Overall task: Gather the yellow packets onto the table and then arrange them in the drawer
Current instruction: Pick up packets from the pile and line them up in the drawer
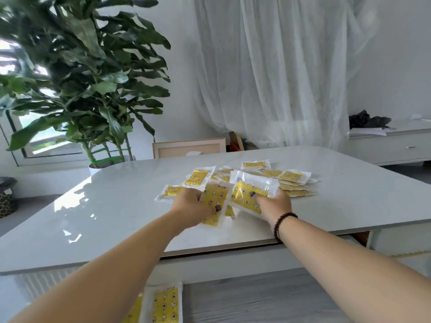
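Both arms reach over the near edge of a glossy white table (112,206), which carries window glare on its left half. Left hand (189,206) grips a yellow packet (213,206), thumb on top of it; right hand (272,202) grips a second packet (250,191), thumb pinned on its face, a dark bead bracelet (281,223) on that wrist. Both held packets are tilted up off the surface. The loose pile of yellow packets (289,180) lies spread on the tabletop just behind the hands, overlapping, a few pieces out to the left. Two more packets (163,304) lie low in the view in front of the table; cannot tell whether that's a drawer or the floor. A dark gap runs under the tabletop's front edge. Room: large leafy plant (81,73) in a white pot at left by a window, sheer white curtain (279,66) behind, a framed canvas (189,149) leaning past the far edge, a low white cabinet (394,145) at right with something dark on top, grey wood floor.
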`<state>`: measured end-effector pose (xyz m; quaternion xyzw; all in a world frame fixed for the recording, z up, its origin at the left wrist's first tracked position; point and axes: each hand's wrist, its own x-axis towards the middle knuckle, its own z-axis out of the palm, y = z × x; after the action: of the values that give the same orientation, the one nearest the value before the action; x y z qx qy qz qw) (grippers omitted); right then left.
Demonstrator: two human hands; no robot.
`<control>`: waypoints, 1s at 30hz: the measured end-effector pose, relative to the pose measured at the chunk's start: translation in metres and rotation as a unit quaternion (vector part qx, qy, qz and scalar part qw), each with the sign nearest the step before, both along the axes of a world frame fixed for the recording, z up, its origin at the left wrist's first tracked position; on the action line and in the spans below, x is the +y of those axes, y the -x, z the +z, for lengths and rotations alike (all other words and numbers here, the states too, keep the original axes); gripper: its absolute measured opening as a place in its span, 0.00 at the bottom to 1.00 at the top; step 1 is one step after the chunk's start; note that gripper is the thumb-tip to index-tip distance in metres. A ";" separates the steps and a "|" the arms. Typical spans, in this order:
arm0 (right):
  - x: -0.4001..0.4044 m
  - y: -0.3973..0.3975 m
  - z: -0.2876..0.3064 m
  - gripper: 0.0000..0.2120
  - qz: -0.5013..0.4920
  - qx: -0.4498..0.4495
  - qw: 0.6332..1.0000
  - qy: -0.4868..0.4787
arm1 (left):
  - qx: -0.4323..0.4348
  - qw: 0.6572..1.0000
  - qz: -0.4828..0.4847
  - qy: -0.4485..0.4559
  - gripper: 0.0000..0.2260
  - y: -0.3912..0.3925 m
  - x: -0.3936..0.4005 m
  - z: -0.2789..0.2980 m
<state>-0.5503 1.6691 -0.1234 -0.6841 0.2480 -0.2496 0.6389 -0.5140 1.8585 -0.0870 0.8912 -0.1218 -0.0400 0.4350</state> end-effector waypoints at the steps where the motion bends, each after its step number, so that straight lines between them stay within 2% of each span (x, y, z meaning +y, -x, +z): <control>1: 0.001 0.006 0.006 0.25 0.004 -0.003 1.000 -0.003 | -0.012 1.000 -0.003 0.020 0.08 0.009 0.009 0.008; 4: 0.007 0.023 0.027 0.27 0.017 -0.024 0.999 -0.018 | -0.036 0.995 -0.008 0.091 0.02 0.043 0.036 0.027; 6: 0.015 0.036 0.037 0.28 0.025 -0.045 0.998 -0.039 | -0.046 0.988 0.000 0.145 0.04 0.064 0.051 0.035; 8: 0.027 0.053 0.046 0.22 0.048 -0.065 0.995 -0.065 | -0.040 0.976 0.006 0.212 0.08 0.082 0.063 0.037; 11: 0.046 0.090 0.061 0.10 0.097 -0.110 0.980 -0.138 | -0.017 0.951 0.014 0.307 0.08 0.104 0.078 0.041; 16: 0.061 0.140 0.072 0.10 0.188 -0.127 0.950 -0.213 | 0.056 0.910 -0.021 0.411 0.08 0.133 0.097 0.044; 20: 0.073 0.157 0.076 0.15 0.235 -0.105 0.940 -0.222 | 0.090 0.901 -0.070 0.418 0.09 0.150 0.104 0.042; 24: 0.077 0.162 0.069 0.15 0.231 -0.084 0.950 -0.195 | 0.113 0.900 -0.101 0.408 0.19 0.158 0.110 0.038; 30: 0.082 0.164 0.063 0.12 0.229 -0.073 0.955 -0.173 | 0.097 0.928 -0.125 0.337 0.21 0.160 0.114 0.031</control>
<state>-0.7145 1.7511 -0.0604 -0.5816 0.0766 -0.0990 0.8038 -0.6739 1.9724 -0.0564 0.6617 -0.1957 -0.1372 0.7107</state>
